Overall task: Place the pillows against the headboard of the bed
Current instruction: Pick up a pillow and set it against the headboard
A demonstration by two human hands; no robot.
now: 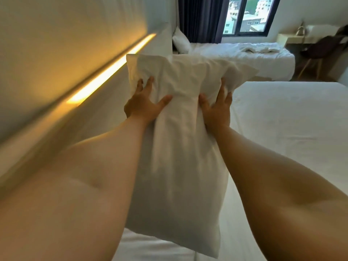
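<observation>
A white pillow [180,132] hangs lengthwise in front of me, held above the white bed [293,132]. My left hand [145,102] grips its left side near the far end. On the opposite side, my right hand [216,108] clamps the fabric at the same height. The pale headboard [105,110] runs along the left, just beside the pillow, under a glowing yellow light strip [113,70]. Whether the pillow's lower end touches the mattress is unclear.
A second bed [244,57] with rumpled white linen and its own pillow [180,42] stands farther back under the window [252,16]. Dark curtains [201,17] hang left of the glass. A chair [323,51] and desk sit at the far right.
</observation>
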